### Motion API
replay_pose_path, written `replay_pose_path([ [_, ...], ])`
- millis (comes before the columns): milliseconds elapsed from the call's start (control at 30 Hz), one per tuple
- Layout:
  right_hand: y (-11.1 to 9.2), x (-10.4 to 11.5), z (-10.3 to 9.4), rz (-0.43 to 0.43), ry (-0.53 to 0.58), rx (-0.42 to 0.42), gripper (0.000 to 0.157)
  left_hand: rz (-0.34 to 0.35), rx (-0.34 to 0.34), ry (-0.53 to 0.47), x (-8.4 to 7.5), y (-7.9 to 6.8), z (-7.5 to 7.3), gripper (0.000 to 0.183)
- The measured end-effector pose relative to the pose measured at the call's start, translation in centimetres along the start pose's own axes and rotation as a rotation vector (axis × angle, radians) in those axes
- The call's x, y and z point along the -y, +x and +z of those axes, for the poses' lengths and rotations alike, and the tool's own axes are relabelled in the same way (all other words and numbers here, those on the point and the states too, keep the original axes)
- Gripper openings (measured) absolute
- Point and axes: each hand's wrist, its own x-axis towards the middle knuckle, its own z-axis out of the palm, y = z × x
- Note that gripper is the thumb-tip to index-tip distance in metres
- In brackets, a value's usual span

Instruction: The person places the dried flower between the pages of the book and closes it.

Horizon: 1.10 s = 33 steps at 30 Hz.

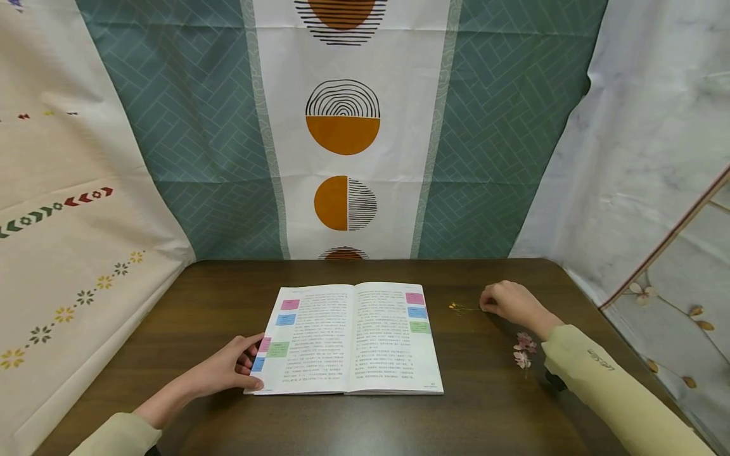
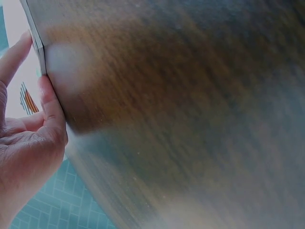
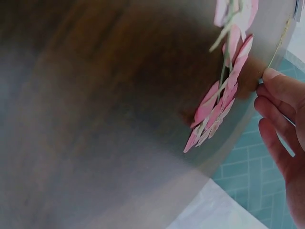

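An open book point(image 1: 393, 354) with printed pages and coloured tabs lies flat on the table. At its left edge, my left hand point(image 1: 230, 366) grips the lower corner, thumb on the page and fingers bent against the side. The left wrist view shows the same hand point(image 2: 35, 133) by the book's page edge point(image 2: 39, 47). To the right of the book, my right hand point(image 1: 516, 304) pinches the thin stem of a small yellow dried flower point(image 1: 461, 308) between thumb and finger. Pink dried flowers point(image 1: 523, 348) lie below that hand and show closer in the right wrist view point(image 3: 221, 95).
The dark wooden table point(image 1: 467, 418) carries the book and flowers. A patterned green and white curtain point(image 1: 353, 164) hangs behind it, with pale cloth point(image 1: 74, 253) on the left and marbled cloth point(image 1: 644, 209) on the right.
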Motion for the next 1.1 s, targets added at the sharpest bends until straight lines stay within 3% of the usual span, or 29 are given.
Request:
replay_pose_path([
  [700,-0.34,0.12,0.18,-0.017,-0.034,-0.006,0.012,0.011,0.003,-0.002,0.28,0.06,-0.02,0.098],
  [1100,0.14,-0.01,-0.63,-0.072,-0.035,0.029,0.011,0.001,-0.008,0.001,0.39,0.01,0.1,0.097],
])
